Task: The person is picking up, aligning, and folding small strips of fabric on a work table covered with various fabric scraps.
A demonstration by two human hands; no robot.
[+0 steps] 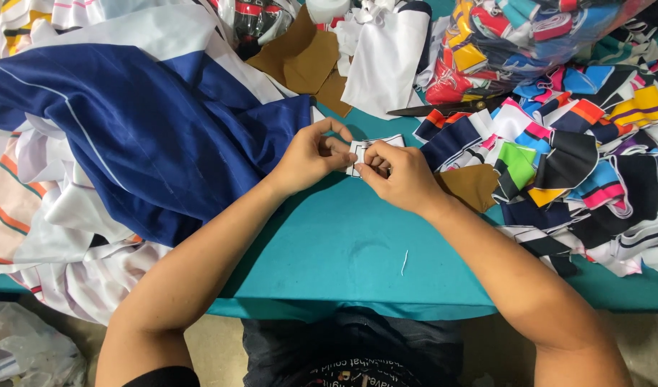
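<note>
Together, left hand [311,156] and right hand [400,177] – each grip pinching a small white label [365,150] – over the teal table [343,244]

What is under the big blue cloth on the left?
Under the blue cloth, striped white fabric sticks out at its left and lower edges, draped over the teal table. How much more lies beneath is covered.

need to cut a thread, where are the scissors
In the head view the scissors lie on the teal table, beyond the right hand, between the white cloth and the colourful scrap pile.
</note>
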